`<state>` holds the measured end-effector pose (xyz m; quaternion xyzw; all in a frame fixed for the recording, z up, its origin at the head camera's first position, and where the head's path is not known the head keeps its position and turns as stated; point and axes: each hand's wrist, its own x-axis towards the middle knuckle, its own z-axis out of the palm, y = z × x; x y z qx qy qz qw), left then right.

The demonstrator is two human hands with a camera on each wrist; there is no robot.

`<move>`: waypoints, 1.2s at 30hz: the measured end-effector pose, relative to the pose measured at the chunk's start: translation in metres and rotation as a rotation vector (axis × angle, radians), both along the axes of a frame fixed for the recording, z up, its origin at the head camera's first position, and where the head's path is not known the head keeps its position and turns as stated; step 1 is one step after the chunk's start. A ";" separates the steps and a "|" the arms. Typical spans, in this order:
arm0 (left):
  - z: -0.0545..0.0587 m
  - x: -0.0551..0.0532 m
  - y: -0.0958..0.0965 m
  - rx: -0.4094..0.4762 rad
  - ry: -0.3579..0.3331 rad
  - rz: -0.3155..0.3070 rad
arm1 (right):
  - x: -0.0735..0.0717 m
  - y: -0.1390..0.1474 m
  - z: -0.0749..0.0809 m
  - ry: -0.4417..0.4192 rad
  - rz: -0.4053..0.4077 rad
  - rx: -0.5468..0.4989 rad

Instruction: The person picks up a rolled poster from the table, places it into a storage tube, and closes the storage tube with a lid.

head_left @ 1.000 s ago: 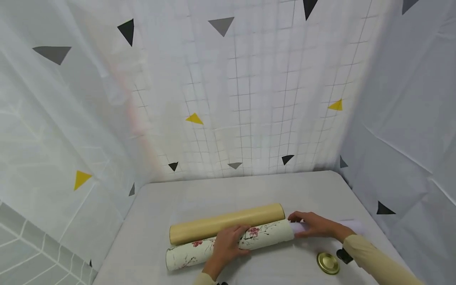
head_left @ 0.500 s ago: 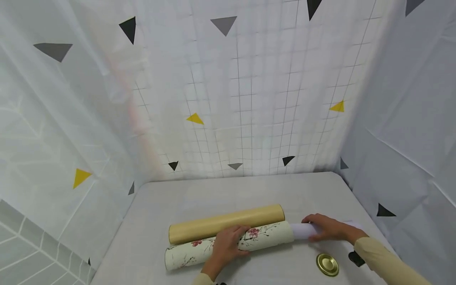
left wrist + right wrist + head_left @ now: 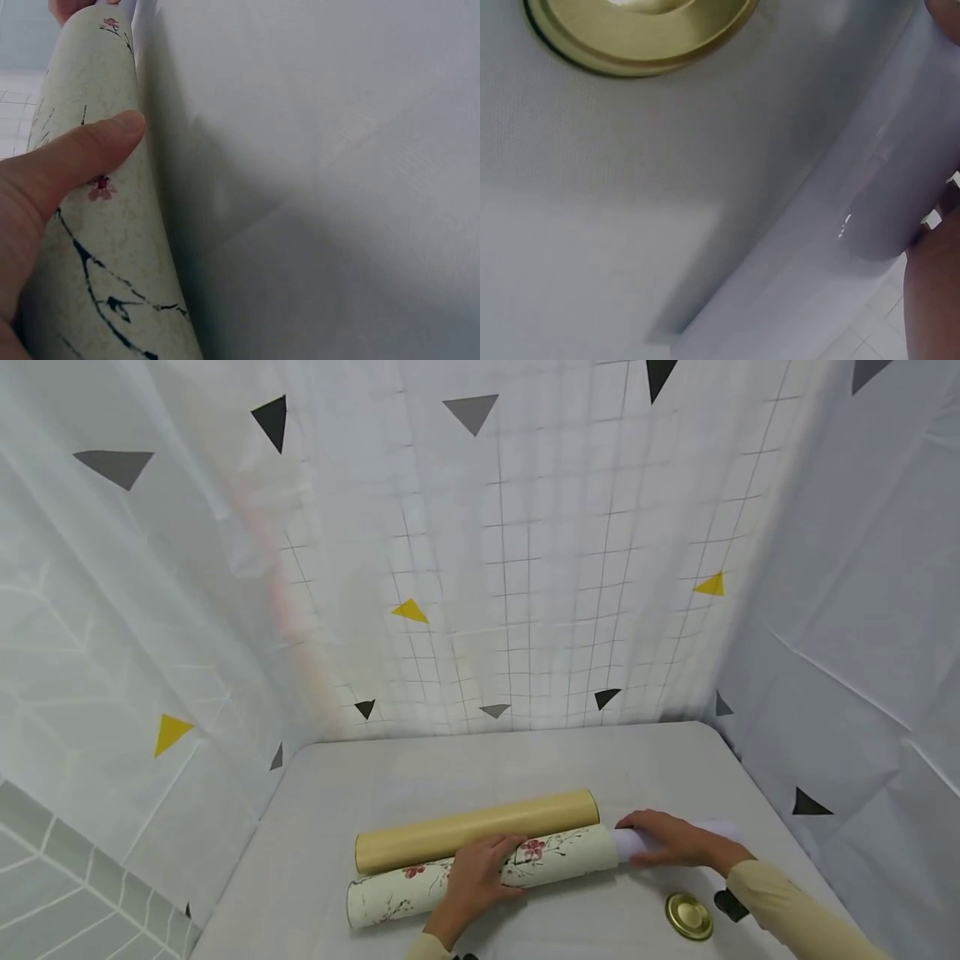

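Note:
A cardboard tube printed with red blossoms and dark branches [image 3: 562, 862] lies slantwise on the table in the head view. My left hand [image 3: 477, 878] grips it around the middle; its thumb [image 3: 112, 142] lies over the printed side in the left wrist view. Out of the tube's right end sticks a glossy white roll [image 3: 795, 277], its inner part hidden inside the tube. Close to that opening, my right hand [image 3: 671, 842] holds the roll from above, fingers on the far side and thumb on the near side.
A plain tan tube [image 3: 480, 828] lies along the far side of the printed one. Near the right forearm is a round gold lid [image 3: 688, 917], flat on the white table [image 3: 337, 785]. White sheeting [image 3: 540, 568] with triangles hangs behind and at both sides.
My right hand first slid right along the white roll, then came back left with it, so less of the roll sticks out. The left hand and printed tube stay put.

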<state>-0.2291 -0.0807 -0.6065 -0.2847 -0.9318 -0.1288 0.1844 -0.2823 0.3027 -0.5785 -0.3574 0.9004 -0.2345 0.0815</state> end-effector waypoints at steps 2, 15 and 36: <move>0.001 0.000 0.000 0.000 -0.003 0.000 | 0.000 -0.003 0.002 -0.014 -0.012 0.014; 0.000 0.006 0.001 -0.020 -0.004 0.014 | 0.002 -0.015 -0.001 -0.017 0.024 0.012; 0.000 0.007 0.000 -0.013 0.027 -0.002 | 0.014 0.000 0.007 0.068 -0.195 0.056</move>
